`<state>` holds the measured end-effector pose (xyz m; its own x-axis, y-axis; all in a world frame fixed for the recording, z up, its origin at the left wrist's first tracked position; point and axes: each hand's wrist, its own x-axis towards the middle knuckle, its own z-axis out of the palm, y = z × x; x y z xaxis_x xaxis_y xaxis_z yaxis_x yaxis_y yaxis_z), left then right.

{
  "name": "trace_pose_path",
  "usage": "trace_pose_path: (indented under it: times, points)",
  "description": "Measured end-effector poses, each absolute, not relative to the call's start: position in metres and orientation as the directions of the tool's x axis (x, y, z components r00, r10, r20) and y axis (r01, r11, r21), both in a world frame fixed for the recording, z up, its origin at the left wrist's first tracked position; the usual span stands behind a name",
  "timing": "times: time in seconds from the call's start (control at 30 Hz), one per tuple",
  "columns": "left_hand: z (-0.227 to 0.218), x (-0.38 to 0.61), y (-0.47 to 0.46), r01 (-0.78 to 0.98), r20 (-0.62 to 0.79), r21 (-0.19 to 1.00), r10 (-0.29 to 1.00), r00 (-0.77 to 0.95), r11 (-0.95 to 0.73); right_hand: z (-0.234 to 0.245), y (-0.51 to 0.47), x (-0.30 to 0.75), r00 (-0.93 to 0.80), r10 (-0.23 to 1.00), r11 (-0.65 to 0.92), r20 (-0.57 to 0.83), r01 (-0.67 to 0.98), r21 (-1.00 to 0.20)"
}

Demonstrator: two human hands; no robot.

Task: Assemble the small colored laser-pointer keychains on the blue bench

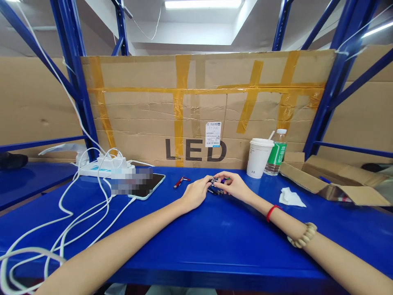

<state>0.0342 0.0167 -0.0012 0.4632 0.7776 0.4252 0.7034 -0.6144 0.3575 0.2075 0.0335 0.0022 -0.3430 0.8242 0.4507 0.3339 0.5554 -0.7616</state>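
Both my hands meet at the middle of the blue bench top (215, 241). My left hand (195, 193) and my right hand (235, 186) have their fingers closed on a small cluster of dark and blue keychain-like gadgets with metal parts (215, 185), held just above the surface. A red, pen-shaped gadget (180, 182) lies on the bench just left of my left hand. My right wrist wears a red string and a bead bracelet.
A phone (147, 186) lies at the left by a white power strip (102, 167) with several white cables (76, 229). At the right stand a paper cup (258, 157), a water bottle (276, 153), a tissue (290, 197) and an open cardboard box (334, 180). A taped cardboard wall (199, 106) backs the bench.
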Motion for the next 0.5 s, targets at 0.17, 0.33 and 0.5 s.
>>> trace_pose_path:
  times: [0.17,0.33,0.5]
  points:
    - [-0.0035,0.0334,0.0201,0.670,0.442,0.367,0.755,0.485,-0.645,0.0018,0.0344,0.2066,-0.346,0.816,0.559,0.463,0.269,-0.785]
    - [-0.0051,0.0338,0.0232,0.672,0.432,0.355,0.752,0.498,-0.650,0.0026,0.0347,0.2071,-0.294,0.828,0.551,0.477,0.268,-0.791]
    - [-0.0054,0.0332,0.0229,0.644,0.438,0.364,0.733,0.520,-0.673,0.0023,0.0358,0.2076,-0.328,0.836,0.524,0.440,0.241,-0.817]
